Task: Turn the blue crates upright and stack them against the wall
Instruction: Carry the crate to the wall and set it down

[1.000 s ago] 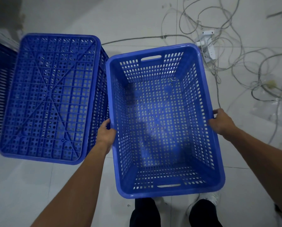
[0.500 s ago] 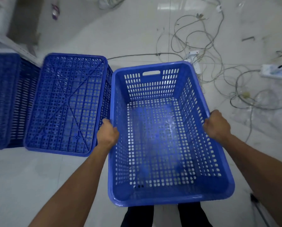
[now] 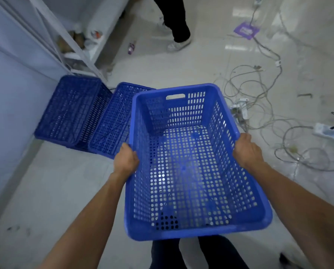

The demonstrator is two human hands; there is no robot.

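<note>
I hold an upright blue perforated crate [image 3: 185, 171] in the air in front of me, its open side up. My left hand [image 3: 125, 159] grips its left rim and my right hand [image 3: 246, 150] grips its right rim. Two more blue crates lie upside down on the floor behind it on the left: one [image 3: 67, 107] beside the pale wall [image 3: 10, 98], the other [image 3: 111, 121] next to it, partly hidden by the held crate.
Tangled grey cables [image 3: 259, 98] and power strips [image 3: 329, 132] cover the floor to the right. A white shelf frame [image 3: 73, 45] with clutter stands at the back left. Another person's legs [image 3: 176, 24] are at the top centre. My own legs [image 3: 199, 253] show below the crate.
The held crate has risen off the floor and the view has pulled back, bringing the wall, both overturned crates and another person's legs into sight. Both hands keep their grip on the rims.
</note>
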